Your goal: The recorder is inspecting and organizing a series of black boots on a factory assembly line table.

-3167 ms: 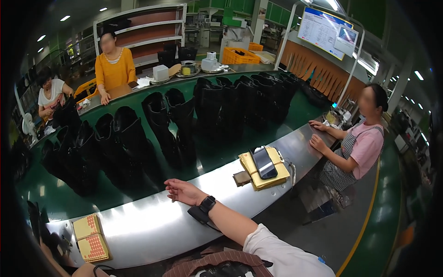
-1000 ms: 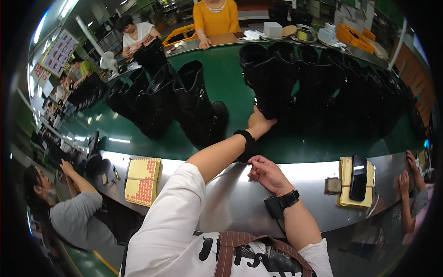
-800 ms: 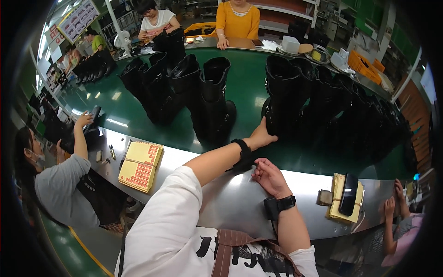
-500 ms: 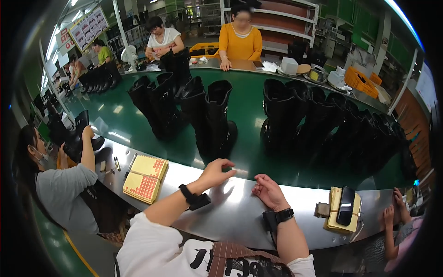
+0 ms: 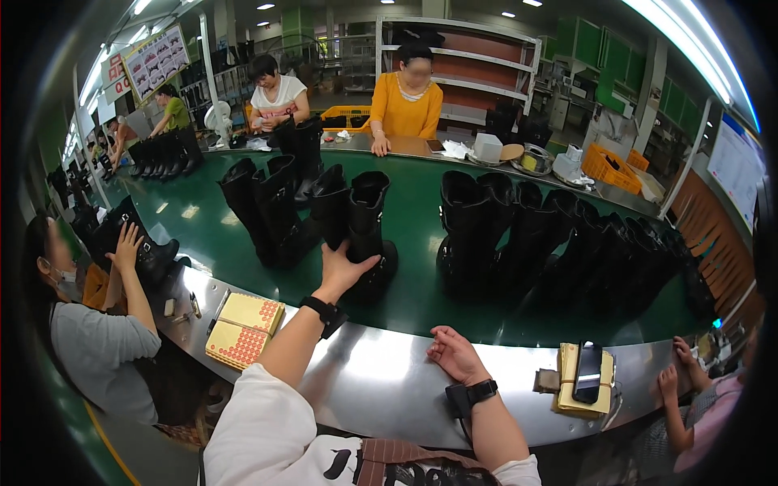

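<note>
Hands on the line | left hand (image 5: 342,271) reaches far, fingers wrapped round the shaft of a tall black leather boot (image 5: 369,231) standing upright on the green conveyor belt (image 5: 421,202) | right hand (image 5: 455,354) lies loosely curled, holding nothing, on the near steel ledge (image 5: 381,381) | yellow dotted box (image 5: 244,330) sits left.
</note>
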`<state>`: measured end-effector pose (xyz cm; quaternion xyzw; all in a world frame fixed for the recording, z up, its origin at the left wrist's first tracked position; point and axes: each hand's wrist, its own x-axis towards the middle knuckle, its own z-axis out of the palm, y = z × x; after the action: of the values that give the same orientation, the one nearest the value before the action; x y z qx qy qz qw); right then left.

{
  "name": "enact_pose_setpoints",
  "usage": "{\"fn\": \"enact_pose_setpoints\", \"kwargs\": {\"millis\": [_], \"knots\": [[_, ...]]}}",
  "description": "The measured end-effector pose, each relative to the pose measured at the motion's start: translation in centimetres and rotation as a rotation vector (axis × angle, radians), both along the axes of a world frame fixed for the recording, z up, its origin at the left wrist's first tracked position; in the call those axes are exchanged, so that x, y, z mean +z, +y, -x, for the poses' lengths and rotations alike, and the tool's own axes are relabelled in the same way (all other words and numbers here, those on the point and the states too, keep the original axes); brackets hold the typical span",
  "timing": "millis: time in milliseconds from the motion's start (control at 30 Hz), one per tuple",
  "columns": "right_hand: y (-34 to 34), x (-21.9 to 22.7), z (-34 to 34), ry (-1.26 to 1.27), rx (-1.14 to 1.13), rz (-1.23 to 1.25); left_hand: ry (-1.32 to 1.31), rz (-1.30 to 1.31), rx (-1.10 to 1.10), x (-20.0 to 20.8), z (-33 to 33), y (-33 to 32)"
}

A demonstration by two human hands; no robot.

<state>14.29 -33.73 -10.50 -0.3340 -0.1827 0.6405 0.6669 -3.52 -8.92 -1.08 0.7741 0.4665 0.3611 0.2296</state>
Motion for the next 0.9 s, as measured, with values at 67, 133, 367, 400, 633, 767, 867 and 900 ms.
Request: {"fn": "enact_pose_setpoints", "kwargs": {"millis": [67, 133, 367, 400, 633, 767, 867, 900], "knots": [[0.0, 0.2, 0.2, -0.014, 0.014, -0.016, -0.043, -0.024, 0.010, 0.3, -0.3, 0.3], [-0.2, 1.0, 0.7, -0.133, 0.033, -0.020, -0.076, -0.049, 0.026, 1.2, 0.1, -0.7], [-2.6, 8.4, 5.9, -1.465, -0.293, -0.288, -0.140, -0.269, -0.128, 6.3, 4.7, -14.1], [-3.3, 9.3, 6.9, -1.451, -0.257, -0.289, -0.069, -0.221, -0.214, 6.5, 5.3, -16.2], [-8.5, 10.1, 10.8, -1.525, -0.276, -0.222, -0.132, -0.197, -0.693, 3.8, 9.6, -20.0], [-10.4, 7.9, 10.5, -1.327, -0.264, -0.192, -0.091, -0.436, -0.794, 1.8, 11.2, -19.5], [-11.4, 6.5, 10.2, -1.237, -0.261, -0.148, -0.030, -0.297, -0.716, 0.1, 11.7, -20.3], [-11.9, 6.1, 10.3, -1.174, -0.308, -0.182, -0.042, -0.255, -0.660, -0.6, 11.8, -20.6]]}}
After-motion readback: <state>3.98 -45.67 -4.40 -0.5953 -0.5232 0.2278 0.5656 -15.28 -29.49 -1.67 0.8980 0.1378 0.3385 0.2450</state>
